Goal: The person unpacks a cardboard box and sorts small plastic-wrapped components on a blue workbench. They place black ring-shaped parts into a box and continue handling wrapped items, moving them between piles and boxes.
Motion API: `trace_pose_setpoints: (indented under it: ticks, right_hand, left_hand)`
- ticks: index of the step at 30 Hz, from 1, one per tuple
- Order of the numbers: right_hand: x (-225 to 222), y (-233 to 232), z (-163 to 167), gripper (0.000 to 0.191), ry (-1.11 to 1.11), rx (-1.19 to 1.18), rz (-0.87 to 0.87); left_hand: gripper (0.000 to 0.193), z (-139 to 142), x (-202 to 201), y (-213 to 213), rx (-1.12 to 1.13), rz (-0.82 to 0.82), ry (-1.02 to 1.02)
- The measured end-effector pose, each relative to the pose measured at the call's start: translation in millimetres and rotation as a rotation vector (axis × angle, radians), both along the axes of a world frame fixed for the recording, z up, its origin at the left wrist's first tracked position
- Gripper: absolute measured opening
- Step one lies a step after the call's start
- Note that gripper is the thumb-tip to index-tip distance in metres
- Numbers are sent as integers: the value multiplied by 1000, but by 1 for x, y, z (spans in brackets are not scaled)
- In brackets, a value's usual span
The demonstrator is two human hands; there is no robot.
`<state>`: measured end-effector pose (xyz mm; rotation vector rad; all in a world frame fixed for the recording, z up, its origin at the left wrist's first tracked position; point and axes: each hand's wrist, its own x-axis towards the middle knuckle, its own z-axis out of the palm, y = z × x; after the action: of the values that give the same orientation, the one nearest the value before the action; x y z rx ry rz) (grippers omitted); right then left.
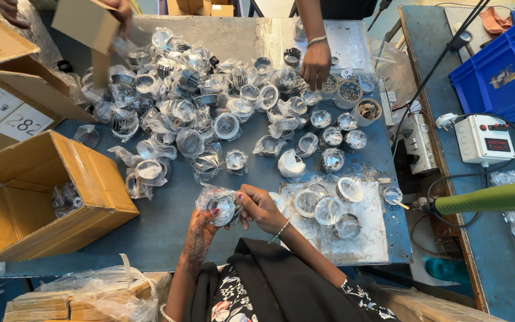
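Observation:
My left hand [201,229] and my right hand [260,207] together hold a round metal lamp fitting in a clear plastic bag [222,206], just above the near edge of the blue table [168,220]. Both hands pinch the bag from either side. A heap of several similar bagged fittings [186,101] covers the far half of the table. Unbagged round fittings [329,210] lie on a white sheet right of my hands.
An open cardboard box [37,197] stands at the left with a few bagged parts inside. Another person's hand [316,62] reaches over small cups of screws [348,92] at the far side. A second person holds a box [87,24] top left. A green tool [487,198] and white control unit [484,138] sit right.

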<state>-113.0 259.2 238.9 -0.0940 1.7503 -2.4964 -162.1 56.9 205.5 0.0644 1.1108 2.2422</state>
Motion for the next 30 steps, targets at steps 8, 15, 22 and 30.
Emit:
trace_pose_setpoints:
  ticks: [8, 15, 22, 30]
  right_hand:
    - [-4, -1, 9, 33, -89, 173, 21]
    - [12, -3, 31, 35, -62, 337, 81]
    - [30, 5, 30, 39, 92, 158, 154]
    - [12, 1, 23, 17, 61, 160, -88]
  left_hand:
    - [42, 9, 0, 12, -116, 109, 79]
    - [46, 28, 0, 4, -135, -5, 153]
    - [70, 46, 6, 3, 212, -154, 155]
    - [50, 35, 1, 3, -94, -104, 187]
